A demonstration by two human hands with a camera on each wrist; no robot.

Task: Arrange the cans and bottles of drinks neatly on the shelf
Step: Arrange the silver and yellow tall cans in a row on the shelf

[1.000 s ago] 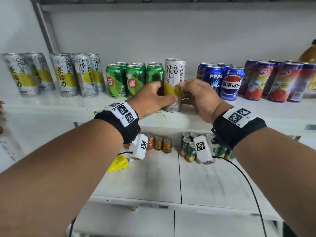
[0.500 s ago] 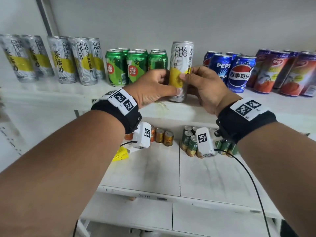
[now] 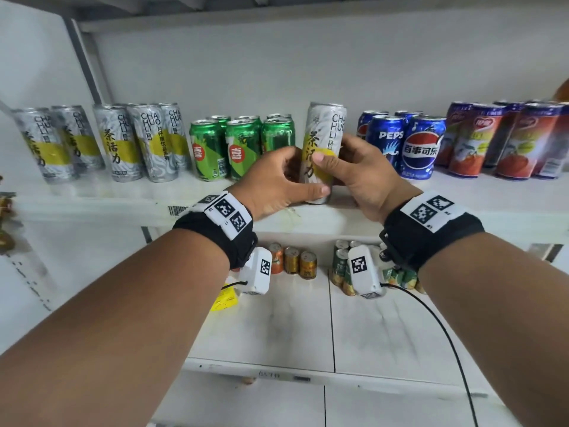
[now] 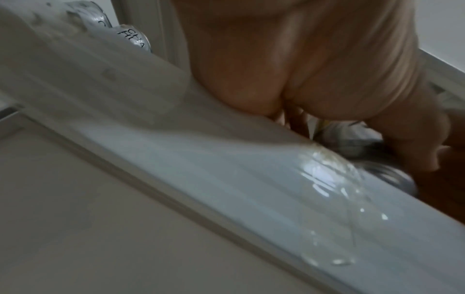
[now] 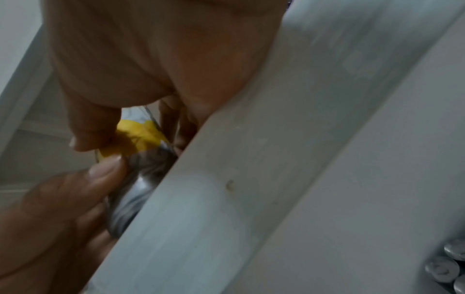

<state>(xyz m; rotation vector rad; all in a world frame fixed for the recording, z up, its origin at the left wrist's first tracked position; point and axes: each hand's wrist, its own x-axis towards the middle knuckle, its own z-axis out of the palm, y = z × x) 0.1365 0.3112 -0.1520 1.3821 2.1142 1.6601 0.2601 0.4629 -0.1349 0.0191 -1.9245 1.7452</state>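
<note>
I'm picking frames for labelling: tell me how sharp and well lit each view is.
Head view: bright, even light; the tall silver can and both hands are crisp, though the shelf edges bow from the wide lens. Left wrist view: dim and blurred; glare patch on the shelf lip. Right wrist view: dim, soft focus; the palm fills the top, only the can's yellow band stands out.

Between my fingers, the tall can (image 3: 321,149) is silver-white with grey swirls, a yellow patch and black lettering. Left of my left hand (image 3: 277,183) stand green cans (image 3: 226,147) with red circles. Right of my right hand (image 3: 360,177), blue cans (image 3: 406,146) carry red-white-blue roundels, then red-orange cans (image 3: 498,140) with purple tops.
</note>
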